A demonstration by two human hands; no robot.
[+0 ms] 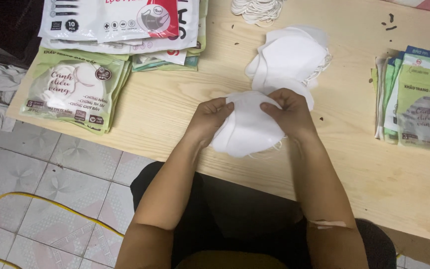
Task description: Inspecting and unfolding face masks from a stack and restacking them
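Both of my hands hold a small bundle of white face masks (249, 130) just above the wooden table (175, 109). My left hand (212, 118) pinches its left upper edge. My right hand (287, 112) grips its right upper edge with fingers curled over the top. Thin white ear loops hang below the bundle. Right behind my hands lies a loose pile of white masks (290, 56).
Stacks of green-and-white mask packets sit at the table's left (78, 89) and right (421, 102). Larger white packets (120, 22) lie at the back left. A heap of white elastic loops (257, 10) is at the back. A yellow cable (51, 206) crosses the tiled floor.
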